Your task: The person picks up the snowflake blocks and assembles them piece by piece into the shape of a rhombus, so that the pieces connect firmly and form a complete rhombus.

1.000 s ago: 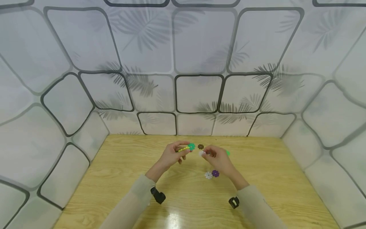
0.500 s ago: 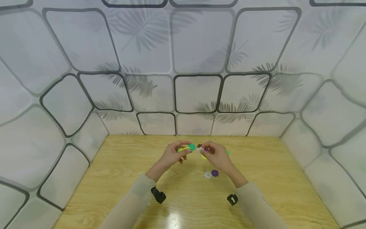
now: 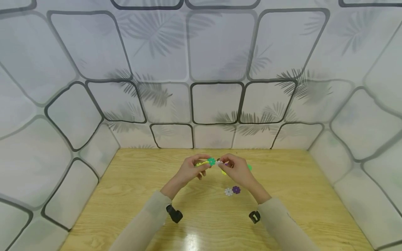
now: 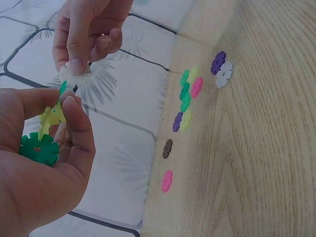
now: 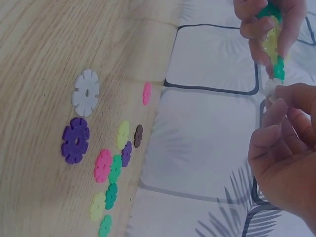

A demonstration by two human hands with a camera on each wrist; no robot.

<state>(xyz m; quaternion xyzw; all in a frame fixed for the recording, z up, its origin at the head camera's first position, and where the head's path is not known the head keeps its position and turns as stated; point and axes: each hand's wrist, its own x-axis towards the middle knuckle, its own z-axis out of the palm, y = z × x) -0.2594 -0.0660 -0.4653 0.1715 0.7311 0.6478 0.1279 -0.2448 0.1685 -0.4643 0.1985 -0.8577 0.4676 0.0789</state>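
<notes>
Left hand (image 3: 192, 167) pinches joined green and yellow flower pieces (image 4: 52, 116); right hand (image 3: 239, 170) pinches a white piece (image 4: 75, 78) at their tip, whether locked I cannot tell; 11 loose pieces (image 5: 103, 166) are left on the tabletop (image 3: 103, 198), most near its back edge (image 3: 176, 148); more room is in front.

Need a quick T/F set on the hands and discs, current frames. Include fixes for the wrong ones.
1. The right hand pinches a white disc. True.
2. The left hand is empty. False: it holds a green disc and a yellow disc.
3. On the table, a second white disc lies beside a purple disc. True.
4. The brown disc is in a hand. False: it lies on the table.
5. No pink discs are on the table. False: two are.
</notes>
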